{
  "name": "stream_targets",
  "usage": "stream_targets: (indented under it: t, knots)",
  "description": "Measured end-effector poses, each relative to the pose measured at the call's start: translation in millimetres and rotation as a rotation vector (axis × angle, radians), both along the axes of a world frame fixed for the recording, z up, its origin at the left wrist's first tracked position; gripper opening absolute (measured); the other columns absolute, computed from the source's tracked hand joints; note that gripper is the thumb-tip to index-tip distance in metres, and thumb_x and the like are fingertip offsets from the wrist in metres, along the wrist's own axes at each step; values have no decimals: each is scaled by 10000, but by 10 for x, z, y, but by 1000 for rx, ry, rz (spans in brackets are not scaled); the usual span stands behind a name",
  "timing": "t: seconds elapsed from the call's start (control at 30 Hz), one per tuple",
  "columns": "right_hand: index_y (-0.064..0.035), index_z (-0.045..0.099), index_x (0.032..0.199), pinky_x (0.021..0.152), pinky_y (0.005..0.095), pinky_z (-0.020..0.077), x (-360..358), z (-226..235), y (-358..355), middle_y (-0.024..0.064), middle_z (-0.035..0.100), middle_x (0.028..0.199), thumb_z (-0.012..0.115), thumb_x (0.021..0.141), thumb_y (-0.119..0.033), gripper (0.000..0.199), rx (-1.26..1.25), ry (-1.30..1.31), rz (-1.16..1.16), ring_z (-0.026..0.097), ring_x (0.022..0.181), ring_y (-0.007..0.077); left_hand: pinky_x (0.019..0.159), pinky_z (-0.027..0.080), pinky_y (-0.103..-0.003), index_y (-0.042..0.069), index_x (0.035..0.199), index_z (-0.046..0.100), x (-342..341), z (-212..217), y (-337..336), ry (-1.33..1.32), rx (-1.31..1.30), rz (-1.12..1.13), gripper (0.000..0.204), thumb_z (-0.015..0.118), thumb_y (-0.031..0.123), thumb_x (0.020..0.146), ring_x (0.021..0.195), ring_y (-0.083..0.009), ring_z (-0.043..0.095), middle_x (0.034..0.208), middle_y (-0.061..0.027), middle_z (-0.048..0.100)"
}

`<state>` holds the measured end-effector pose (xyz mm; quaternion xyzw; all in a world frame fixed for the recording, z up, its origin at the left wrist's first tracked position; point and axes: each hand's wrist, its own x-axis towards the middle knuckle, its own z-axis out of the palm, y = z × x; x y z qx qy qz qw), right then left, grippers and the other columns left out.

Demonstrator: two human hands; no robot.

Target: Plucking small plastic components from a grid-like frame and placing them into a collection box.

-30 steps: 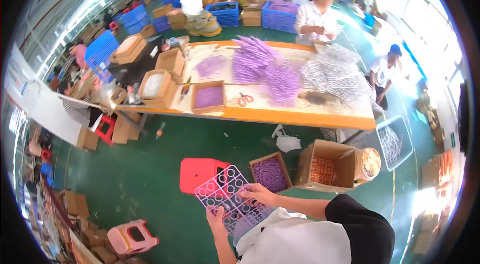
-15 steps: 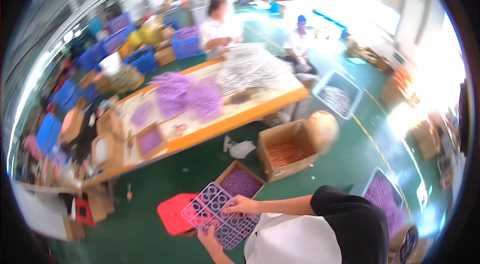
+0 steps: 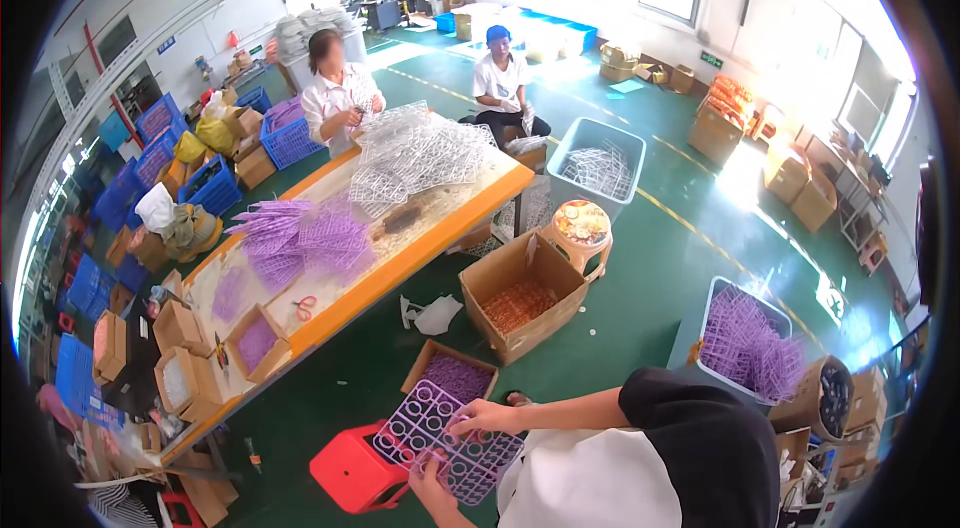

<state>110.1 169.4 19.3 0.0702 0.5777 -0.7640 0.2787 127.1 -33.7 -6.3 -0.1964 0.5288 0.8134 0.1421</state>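
At the lower centre of the frame, the person holds a purple lattice (image 3: 462,456) of rings and thin bars, tilted in front of the white top (image 3: 600,478). The left hand (image 3: 430,490) has its grip clamped on the near lower edge, thumb over the face. The right hand (image 3: 485,417) lies on the upper right part; I cannot tell whether its grip is closed on a bar or only rests there. In view, the lattice overlaps the red stool (image 3: 347,466) at lower left and the box (image 3: 491,384) of small purple pieces just above; contact with either cannot be told. If the left thumb slips, the lattice could tip onto the stool or floor. Uneven pressure from the two hands could bend or snap its slender bars, and a loosened piece could drop outside the box. Turning carelessly, the person could snag open bars on the box's rim or on clothing.
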Motion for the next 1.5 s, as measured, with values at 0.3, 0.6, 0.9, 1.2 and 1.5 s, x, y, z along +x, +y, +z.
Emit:
stream_targets:
  t: [0.3, 0.6, 0.9, 1.2, 1.5]
  knots:
    - [-29, 641, 939, 418, 187, 374, -548, -300, 597, 12, 602, 715, 547, 793, -73, 179, -42, 116, -141, 508, 515, 54, 597, 493, -247, -26, 1000, 581, -708, 47, 626, 33, -65, -81, 212, 565, 43, 801, 681, -138, 586, 831, -70, 604]
    - [8, 600, 1004, 605, 230, 466, -1101, -296, 1210, 48, 611, 847, 562, 822, -86, 208, -317, -83, -52, 568, 716, 98, 649, 479, -265, 1, 1049, 557, -1227, 102, 1095, -71, -58, -108, 244, 546, 65, 814, 739, -142, 569, 832, -47, 585]
    - [-3, 556, 1049, 646, 254, 474, -1436, -242, 1248, 44, 580, 876, 565, 835, -96, 233, -300, -103, -71, 567, 725, 114, 723, 474, -299, -2, 1094, 522, -1586, -4, 1019, -163, 280, -94, 365, 549, 189, 784, 841, -205, 565, 889, -64, 578]
    - [-46, 556, 978, 672, 225, 443, -1604, -209, 917, 18, 565, 865, 541, 865, -120, 135, -473, -159, -183, 544, 788, 102, 717, 459, -296, -25, 1096, 512, -1944, 64, 682, -71, 389, -213, 351, 555, 188, 820, 817, -176, 516, 855, -61, 541]
    - [-12, 562, 908, 561, 231, 461, -1613, 44, 691, 40, 562, 770, 512, 825, -34, 99, -99, -16, -249, 551, 678, 106, 764, 491, -287, -10, 1080, 534, -2045, 68, 527, 35, -45, -300, 260, 574, 86, 842, 845, -168, 589, 967, -87, 592]
